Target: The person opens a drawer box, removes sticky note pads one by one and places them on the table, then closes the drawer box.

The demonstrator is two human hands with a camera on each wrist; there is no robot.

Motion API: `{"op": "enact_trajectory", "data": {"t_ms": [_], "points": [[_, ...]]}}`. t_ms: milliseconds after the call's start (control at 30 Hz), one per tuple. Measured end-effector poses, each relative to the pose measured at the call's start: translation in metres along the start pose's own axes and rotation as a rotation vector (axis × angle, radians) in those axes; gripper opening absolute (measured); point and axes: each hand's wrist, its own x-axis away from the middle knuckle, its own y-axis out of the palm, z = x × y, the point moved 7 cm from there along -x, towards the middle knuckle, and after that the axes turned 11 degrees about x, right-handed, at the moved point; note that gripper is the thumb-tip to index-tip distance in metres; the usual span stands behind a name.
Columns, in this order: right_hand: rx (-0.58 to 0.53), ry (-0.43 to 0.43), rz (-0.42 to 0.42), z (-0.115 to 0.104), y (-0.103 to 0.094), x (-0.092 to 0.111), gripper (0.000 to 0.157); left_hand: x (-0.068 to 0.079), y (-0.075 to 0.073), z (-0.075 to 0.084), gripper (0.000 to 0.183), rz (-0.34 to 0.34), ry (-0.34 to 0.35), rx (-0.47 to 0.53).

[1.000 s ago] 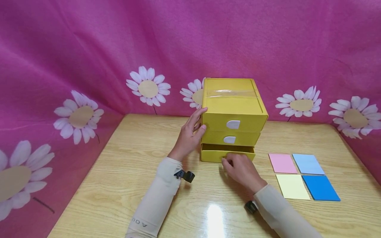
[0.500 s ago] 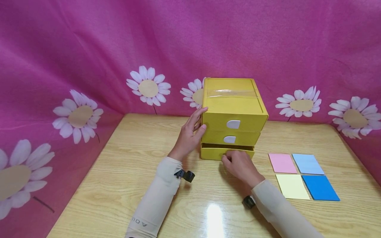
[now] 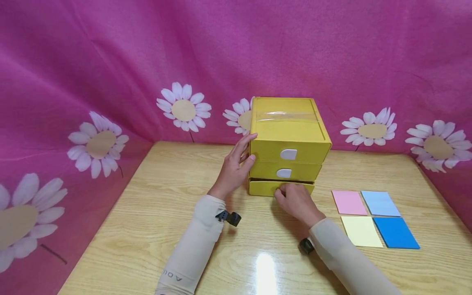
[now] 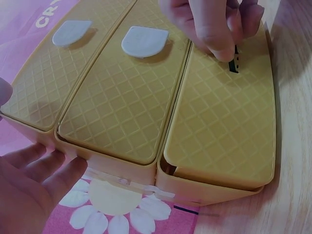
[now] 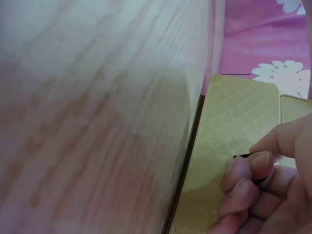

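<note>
A yellow three-drawer box (image 3: 284, 123) stands on the table, with a quilted pattern on its drawer fronts. My left hand (image 3: 233, 168) rests against its left side, fingers extended, thumb near the front edge. With curled fingers my right hand (image 3: 296, 203) pinches the handle at the front of the bottom drawer (image 3: 262, 187). That handle is mostly covered by the fingers; a small dark piece (image 4: 234, 61) shows beside them in the left wrist view. The bottom drawer sticks out slightly, leaving a thin gap above it. White tab handles (image 3: 289, 154) mark the upper two drawers, which are closed.
Right of the box lie square note pads: pink (image 3: 349, 202), light blue (image 3: 380, 203), pale yellow (image 3: 362, 231) and dark blue (image 3: 396, 232). A magenta cloth (image 3: 206, 49) with white daisies hangs behind the wooden table (image 3: 155, 196).
The bottom drawer has slid inward, and the gap above it has narrowed. My right hand has moved forward along with it. The left hand stays against the box's side.
</note>
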Motion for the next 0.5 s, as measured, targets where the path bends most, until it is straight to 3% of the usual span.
{"op": "enact_trajectory", "data": {"t_ms": [500], "points": [[0.017, 0.015, -0.014, 0.0005, 0.002, -0.0071, 0.041, 0.0001, -0.0001, 0.0013, 0.053, 0.002, -0.003, -0.003]]}}
